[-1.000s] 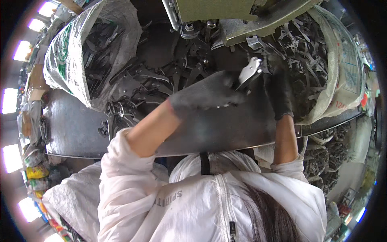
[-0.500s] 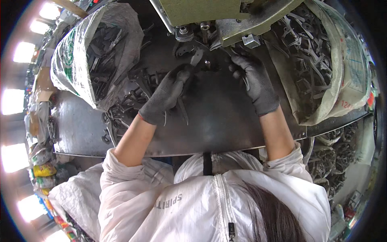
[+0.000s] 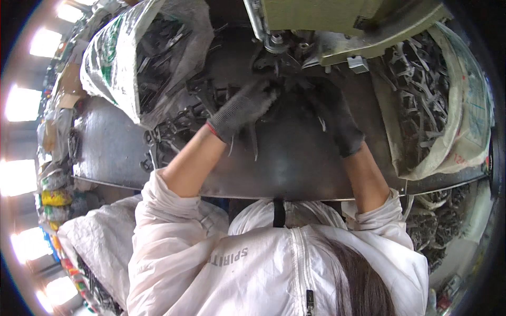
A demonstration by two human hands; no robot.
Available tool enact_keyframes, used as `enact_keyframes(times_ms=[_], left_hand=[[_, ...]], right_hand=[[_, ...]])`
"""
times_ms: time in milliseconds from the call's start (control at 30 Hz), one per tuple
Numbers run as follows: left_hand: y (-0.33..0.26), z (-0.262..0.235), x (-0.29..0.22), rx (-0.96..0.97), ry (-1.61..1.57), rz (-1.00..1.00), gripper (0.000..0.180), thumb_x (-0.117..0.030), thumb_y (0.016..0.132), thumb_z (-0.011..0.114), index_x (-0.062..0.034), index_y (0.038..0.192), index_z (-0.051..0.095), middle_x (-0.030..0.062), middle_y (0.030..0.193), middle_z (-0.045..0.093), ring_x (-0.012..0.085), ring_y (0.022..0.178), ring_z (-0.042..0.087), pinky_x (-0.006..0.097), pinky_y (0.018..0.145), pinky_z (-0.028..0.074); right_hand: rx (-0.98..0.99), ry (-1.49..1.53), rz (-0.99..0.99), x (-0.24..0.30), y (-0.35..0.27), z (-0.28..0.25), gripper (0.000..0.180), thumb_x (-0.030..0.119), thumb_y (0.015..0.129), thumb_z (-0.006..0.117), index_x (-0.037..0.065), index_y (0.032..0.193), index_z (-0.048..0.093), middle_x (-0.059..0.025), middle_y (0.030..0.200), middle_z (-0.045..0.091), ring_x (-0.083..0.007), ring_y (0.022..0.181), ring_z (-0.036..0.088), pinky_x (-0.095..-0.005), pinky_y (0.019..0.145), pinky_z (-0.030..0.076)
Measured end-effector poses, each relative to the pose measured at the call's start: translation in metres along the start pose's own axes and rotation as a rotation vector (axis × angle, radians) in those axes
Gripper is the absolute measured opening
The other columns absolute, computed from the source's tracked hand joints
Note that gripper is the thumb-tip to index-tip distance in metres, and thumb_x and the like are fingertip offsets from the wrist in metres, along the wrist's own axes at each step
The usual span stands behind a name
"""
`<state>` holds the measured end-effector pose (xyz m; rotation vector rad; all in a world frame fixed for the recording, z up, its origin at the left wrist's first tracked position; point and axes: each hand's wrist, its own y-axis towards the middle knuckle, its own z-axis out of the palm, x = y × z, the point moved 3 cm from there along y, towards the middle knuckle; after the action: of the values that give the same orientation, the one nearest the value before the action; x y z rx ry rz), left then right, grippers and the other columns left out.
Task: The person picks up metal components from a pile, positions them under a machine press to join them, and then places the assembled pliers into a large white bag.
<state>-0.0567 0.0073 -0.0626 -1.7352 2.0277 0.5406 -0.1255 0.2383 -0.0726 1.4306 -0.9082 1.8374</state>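
Observation:
Both my hands wear dark grey gloves and meet below the head of a green press-like machine (image 3: pixel 316 18). My left hand (image 3: pixel 246 108) is closed, its curled fingertips close to a dark flat metal part (image 3: pixel 271 63) under the machine head; what they pinch is hidden in shadow. Long thin metal pieces (image 3: pixel 255 142) show just below its wrist. My right hand (image 3: pixel 334 113), smeared by motion, reaches in from the other side with its fingertips near the left ones. A thin shiny metal strip (image 3: pixel 322 124) sticks out under its palm.
Loose dark metal parts (image 3: pixel 182 118) lie left of my left hand on the dark metal table (image 3: pixel 284 168). A clear plastic bag (image 3: pixel 97 68) of parts stands far left, a woven sack (image 3: pixel 469 118) of silvery parts at right. More parts (image 3: pixel 435 226) are below the table at right.
My hands have drawn closer together under the machine head. The silvery flat metal piece that stuck out of my left hand no longer shows. The whole view has shifted slightly.

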Motion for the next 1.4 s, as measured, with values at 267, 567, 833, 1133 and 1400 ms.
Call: enact_keyframes(times_ms=[267,567,833,1133,1400], left_hand=[[-0.032,-0.118,0.135,-0.047,0.865,-0.239,0.023,-0.018,0.088,0.064,-0.0018,0.103,0.070,0.0242,0.101,0.072,0.0399,0.100,0.070,0.050,0.086,0.054],[-0.023,-0.102,0.194,-0.082,0.497,-0.500,0.035,-0.029,0.092,0.062,-0.0053,0.114,0.074,0.0228,0.110,0.073,0.0398,0.106,0.069,0.047,0.089,0.054],[-0.026,-0.111,0.133,-0.500,0.554,-0.207,0.032,-0.027,0.099,0.059,-0.0039,0.118,0.071,0.0242,0.112,0.072,0.0402,0.101,0.070,0.049,0.088,0.053],[-0.034,-0.054,-0.105,-0.276,0.141,0.330,0.025,-0.012,0.098,0.064,0.0007,0.119,0.060,0.0241,0.098,0.069,0.0404,0.096,0.068,0.048,0.081,0.054],[0.001,0.057,-0.034,-0.265,-0.261,-0.018,0.027,-0.013,0.101,0.059,0.0010,0.124,0.063,0.0196,0.118,0.065,0.0417,0.094,0.066,0.043,0.083,0.056]], right_hand=[[-0.013,0.130,0.024,-0.005,-0.003,-0.005,0.037,0.008,0.101,0.061,-0.007,0.135,0.054,-0.0119,0.111,0.067,-0.0134,0.083,0.063,-0.0297,0.067,0.053],[-0.068,-0.146,0.139,0.042,-0.029,0.008,0.042,0.019,0.101,0.066,-0.003,0.136,0.060,-0.0042,0.107,0.070,-0.0098,0.090,0.062,-0.0272,0.079,0.053],[-0.065,-0.053,0.112,0.004,-0.021,0.001,0.045,0.018,0.101,0.064,-0.003,0.139,0.058,-0.0055,0.102,0.070,-0.0084,0.079,0.064,-0.0281,0.072,0.053],[-0.124,0.157,0.126,0.026,-0.024,0.026,0.040,0.013,0.101,0.064,-0.006,0.134,0.055,-0.0093,0.110,0.068,-0.0149,0.094,0.067,-0.0281,0.084,0.056],[-0.803,-1.635,-0.790,0.044,0.150,-0.195,0.041,0.023,0.090,0.066,0.005,0.127,0.067,-0.0201,0.124,0.069,-0.0323,0.116,0.068,-0.0432,0.090,0.056]])
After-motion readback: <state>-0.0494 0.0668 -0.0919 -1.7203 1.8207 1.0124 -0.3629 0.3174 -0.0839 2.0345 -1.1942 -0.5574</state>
